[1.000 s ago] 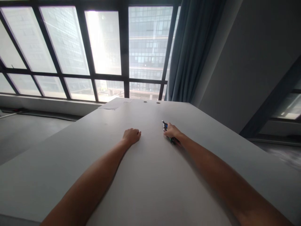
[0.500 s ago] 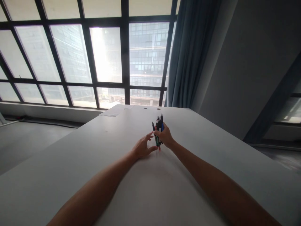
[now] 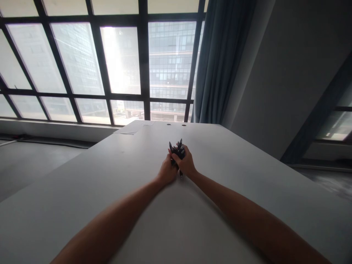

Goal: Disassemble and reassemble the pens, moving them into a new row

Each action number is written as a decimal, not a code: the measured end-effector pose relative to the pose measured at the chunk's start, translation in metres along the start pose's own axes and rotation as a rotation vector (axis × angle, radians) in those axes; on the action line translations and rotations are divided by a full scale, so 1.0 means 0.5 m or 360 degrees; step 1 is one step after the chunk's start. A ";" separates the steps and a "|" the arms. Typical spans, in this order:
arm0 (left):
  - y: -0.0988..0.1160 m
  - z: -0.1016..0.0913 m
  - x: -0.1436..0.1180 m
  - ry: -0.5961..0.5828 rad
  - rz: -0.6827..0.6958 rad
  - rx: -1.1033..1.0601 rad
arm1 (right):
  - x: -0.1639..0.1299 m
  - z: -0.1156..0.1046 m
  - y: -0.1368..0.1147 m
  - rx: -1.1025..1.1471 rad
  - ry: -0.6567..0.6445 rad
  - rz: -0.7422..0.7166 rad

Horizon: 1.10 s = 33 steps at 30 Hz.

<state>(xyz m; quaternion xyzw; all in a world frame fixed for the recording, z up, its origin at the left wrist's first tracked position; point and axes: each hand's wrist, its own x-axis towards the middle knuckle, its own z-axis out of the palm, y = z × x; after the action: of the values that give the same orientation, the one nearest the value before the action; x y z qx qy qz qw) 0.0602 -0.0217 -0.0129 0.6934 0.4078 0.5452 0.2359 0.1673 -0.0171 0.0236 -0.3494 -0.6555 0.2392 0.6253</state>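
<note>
A bunch of dark pens (image 3: 178, 151) is gathered between my two hands, just above the white table (image 3: 176, 220). My left hand (image 3: 167, 171) closes round the bunch from the left. From the right, my right hand (image 3: 187, 162) wraps it, with the thumb lying across the front. Several pen ends stick up unevenly above the fingers, and one pen end pokes out below, near the tabletop. The middle of the bunch is hidden by my fingers.
Sheets of paper (image 3: 128, 129) lie at the table's far left. Two dark round cable holes (image 3: 184, 125) sit near the far edge. Beyond stand a framed window (image 3: 121, 60) and a blue-grey curtain (image 3: 213, 66).
My left hand, spread beside the pens before, has closed on them. The bunch has shifted slightly left and its pens now stick out at differing angles. The view has moved a little.
</note>
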 end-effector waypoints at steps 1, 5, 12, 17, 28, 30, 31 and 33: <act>0.003 0.000 0.000 0.0011 0.0020 0.0003 | -0.002 0.002 -0.003 0.0032 -0.0012 0.0006; 0.009 0.000 -0.001 0.0013 0.0069 -0.0027 | -0.003 0.012 -0.010 0.0123 0.0015 0.0063; 0.004 -0.010 -0.001 -0.0145 0.0026 -0.0207 | 0.013 0.033 -0.007 0.0057 0.0142 0.0051; 0.001 -0.011 0.001 -0.0135 0.0124 -0.0156 | 0.034 0.037 -0.012 0.0029 0.0245 0.0074; 0.011 -0.010 0.003 0.0090 0.0036 0.0031 | 0.020 0.036 -0.003 0.0097 -0.0195 0.0083; 0.010 -0.017 0.013 0.0153 -0.0071 0.0078 | 0.022 0.036 0.010 0.0077 -0.0366 0.0161; 0.008 -0.026 0.021 0.0139 -0.0164 0.0130 | 0.023 0.033 0.017 0.0067 -0.0446 0.0217; 0.003 -0.058 0.041 0.0027 -0.0421 0.0292 | 0.024 0.017 0.033 -0.0002 -0.0575 0.0347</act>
<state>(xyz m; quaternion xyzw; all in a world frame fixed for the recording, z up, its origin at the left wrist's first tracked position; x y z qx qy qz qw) 0.0345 -0.0089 0.0084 0.6477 0.5456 0.4756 0.2379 0.1620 0.0034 0.0183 -0.3701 -0.7155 0.3637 0.4678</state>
